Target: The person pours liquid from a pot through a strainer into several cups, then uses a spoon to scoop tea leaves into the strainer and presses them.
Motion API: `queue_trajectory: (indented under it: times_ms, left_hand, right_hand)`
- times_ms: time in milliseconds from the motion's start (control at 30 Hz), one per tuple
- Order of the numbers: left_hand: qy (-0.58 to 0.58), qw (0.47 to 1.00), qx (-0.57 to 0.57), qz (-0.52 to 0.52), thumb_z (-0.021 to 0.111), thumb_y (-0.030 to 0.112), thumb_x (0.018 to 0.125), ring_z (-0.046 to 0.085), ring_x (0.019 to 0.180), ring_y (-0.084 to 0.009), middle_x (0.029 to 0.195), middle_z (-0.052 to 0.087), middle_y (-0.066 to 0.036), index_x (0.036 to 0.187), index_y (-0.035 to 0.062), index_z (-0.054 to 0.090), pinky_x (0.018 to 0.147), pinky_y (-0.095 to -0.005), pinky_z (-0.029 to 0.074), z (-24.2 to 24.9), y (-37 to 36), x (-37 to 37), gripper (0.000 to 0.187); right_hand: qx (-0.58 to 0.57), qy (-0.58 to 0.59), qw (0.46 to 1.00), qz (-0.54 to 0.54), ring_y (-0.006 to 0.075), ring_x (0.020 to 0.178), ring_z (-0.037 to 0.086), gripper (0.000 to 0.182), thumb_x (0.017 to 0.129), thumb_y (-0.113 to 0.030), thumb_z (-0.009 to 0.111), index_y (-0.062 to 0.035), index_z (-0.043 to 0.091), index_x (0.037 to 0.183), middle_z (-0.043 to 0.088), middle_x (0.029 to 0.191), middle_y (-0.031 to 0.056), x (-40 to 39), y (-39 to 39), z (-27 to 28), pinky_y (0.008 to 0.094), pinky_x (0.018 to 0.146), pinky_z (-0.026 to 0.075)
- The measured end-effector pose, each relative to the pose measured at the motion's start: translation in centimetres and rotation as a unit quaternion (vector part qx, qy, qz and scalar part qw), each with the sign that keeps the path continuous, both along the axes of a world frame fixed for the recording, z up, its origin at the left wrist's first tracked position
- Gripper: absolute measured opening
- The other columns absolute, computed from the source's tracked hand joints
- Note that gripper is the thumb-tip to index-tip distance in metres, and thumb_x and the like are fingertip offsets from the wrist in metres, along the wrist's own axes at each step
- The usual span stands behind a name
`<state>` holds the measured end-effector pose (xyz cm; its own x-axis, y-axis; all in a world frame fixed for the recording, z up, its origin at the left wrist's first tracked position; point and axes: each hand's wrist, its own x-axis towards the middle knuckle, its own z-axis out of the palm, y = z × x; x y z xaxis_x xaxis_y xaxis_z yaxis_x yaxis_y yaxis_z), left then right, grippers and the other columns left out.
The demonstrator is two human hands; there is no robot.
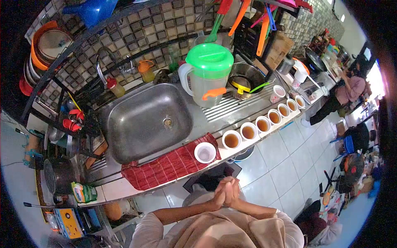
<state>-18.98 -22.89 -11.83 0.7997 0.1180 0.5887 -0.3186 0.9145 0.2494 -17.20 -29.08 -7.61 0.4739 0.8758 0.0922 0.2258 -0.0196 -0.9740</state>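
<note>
My left hand [220, 197] and my right hand [233, 191] are clasped in front of my body, fingers wrapped around each other. Nothing shows between them. Just beyond, at the counter's front edge, a white cup [205, 153] with a pale inside stands on a folded red checked cloth [167, 168]. To its right, several white cups of brown drink, the nearest being this cup [231, 140], line the edge. Behind the row is a clear pitcher [209, 80] with a green lid and an orange part low on its front.
A steel sink [136, 128] with a faucet [99, 70] is at the left. A pan [247, 78] and another white cup [278, 93] stand on the drainboard. Utensils hang above. Another person [350, 91] stands at the far right, by the counter.
</note>
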Motion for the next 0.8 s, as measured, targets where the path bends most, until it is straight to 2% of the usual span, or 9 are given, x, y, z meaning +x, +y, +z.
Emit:
queue_trajectory:
  times_ms: [133, 233, 333, 467, 533, 667, 700, 733, 800]
  left_hand:
    - [0.101, 0.985, 0.094, 0.106, 0.042, 0.03, 0.089, 0.036, 0.04, -0.0127, 0.05, 0.045, -0.007, 0.06, 0.0045, 0.044, 0.037, -0.0289, 0.024, -0.2, -0.2, -0.1, 0.039]
    - [0.175, 0.954, 0.166, 0.18, 0.042, 0.031, 0.089, 0.038, 0.049, -0.0134, 0.058, 0.045, -0.007, 0.069, 0.0043, 0.043, 0.045, -0.0295, 0.026, -0.3, -0.5, -0.2, 0.033]
    - [0.242, 0.907, 0.235, 0.251, 0.042, 0.031, 0.089, 0.04, 0.058, -0.014, 0.065, 0.045, -0.006, 0.079, 0.0041, 0.043, 0.053, -0.0301, 0.029, -0.4, -0.8, -0.4, 0.029]
    - [0.325, 0.823, 0.322, 0.337, 0.043, 0.032, 0.089, 0.042, 0.069, -0.0148, 0.074, 0.046, -0.006, 0.091, 0.0038, 0.043, 0.063, -0.0308, 0.033, -0.5, -1.2, -0.5, 0.028]
    - [0.364, 0.773, 0.363, 0.373, 0.043, 0.032, 0.088, 0.043, 0.075, -0.0152, 0.079, 0.046, -0.006, 0.097, 0.0037, 0.043, 0.068, -0.0312, 0.034, -0.5, -1.4, -0.6, 0.03]
    - [0.426, 0.66, 0.442, 0.433, 0.043, 0.033, 0.088, 0.046, 0.086, -0.0161, 0.089, 0.047, -0.005, 0.109, 0.0034, 0.042, 0.078, -0.0319, 0.038, -0.5, -1.4, -0.5, 0.036]
    - [0.44, 0.629, 0.459, 0.447, 0.043, 0.033, 0.088, 0.047, 0.089, -0.0163, 0.091, 0.047, -0.005, 0.112, 0.0034, 0.042, 0.081, -0.0321, 0.039, -0.6, -1.4, -0.5, 0.038]
    - [0.441, 0.631, 0.46, 0.442, 0.043, 0.033, 0.088, 0.047, 0.089, -0.0163, 0.091, 0.047, -0.005, 0.112, 0.0034, 0.042, 0.081, -0.0321, 0.039, 1.2, -1.4, -0.1, 0.038]
    - [0.4, 0.79, 0.195, 0.421, 0.044, 0.03, 0.089, 0.049, 0.074, -0.0121, 0.086, 0.047, -0.003, 0.102, 0.0046, 0.046, 0.065, -0.0272, 0.042, 6.6, -1.2, 1.3, 0.029]
  right_hand:
    - [0.038, 0.107, 0.993, -0.033, 0.0214, 0.063, 0.052, 0.035, 0.084, -0.026, 0.032, 0.0001, 0.053, 0.075, 0.05, 0.056, 0.0088, -0.8, 1.4, 4.4, 0.0344, 0.058, 0.041]
    - [0.136, -0.005, 0.989, 0.052, 0.0181, 0.051, 0.046, 0.04, 0.086, -0.032, 0.032, -0.0013, 0.05, 0.068, 0.048, 0.053, 0.0072, 0.1, 3.0, 7.1, 0.0328, 0.05, 0.036]
    - [0.176, 0.043, 0.983, 0.009, 0.0152, 0.046, 0.038, 0.046, 0.089, -0.035, 0.029, -0.0029, 0.045, 0.059, 0.046, 0.052, 0.006, 0.0, 3.4, 7.0, 0.0304, 0.045, 0.03]
    - [0.094, 0.161, 0.982, -0.03, 0.0141, 0.047, 0.035, 0.052, 0.092, -0.036, 0.024, -0.0043, 0.041, 0.054, 0.043, 0.051, 0.0053, -0.1, 2.9, 7.9, 0.0285, 0.046, 0.028]
    - [0.076, 0.314, 0.946, -0.038, 0.013, 0.047, 0.035, 0.052, 0.093, -0.035, 0.024, -0.0042, 0.039, 0.054, 0.041, 0.051, 0.0047, 0.4, 3.2, 7.5, 0.0266, 0.046, 0.028]
    - [0.082, 0.33, 0.937, -0.082, 0.0125, 0.047, 0.033, 0.048, 0.093, -0.032, 0.028, -0.007, 0.035, 0.053, 0.037, 0.051, 0.0038, 1.6, 3.3, 8.5, 0.0265, 0.046, 0.028]
    - [0.069, 0.388, 0.914, -0.1, 0.0122, 0.048, 0.033, 0.045, 0.092, -0.031, 0.031, -0.0085, 0.034, 0.053, 0.036, 0.051, 0.0028, 2.1, 3.3, 9.5, 0.0261, 0.047, 0.027]
    - [0.056, 0.445, 0.886, -0.117, 0.0118, 0.049, 0.032, 0.042, 0.092, -0.029, 0.034, -0.0099, 0.033, 0.054, 0.034, 0.051, 0.0018, 2.8, 3.4, 10.0, 0.0258, 0.047, 0.027]
    - [0.093, 0.498, 0.852, -0.134, 0.0116, 0.05, 0.032, 0.04, 0.091, -0.028, 0.036, -0.0107, 0.033, 0.056, 0.034, 0.052, 0.001, 5.0, 3.6, 9.9, 0.0256, 0.048, 0.027]
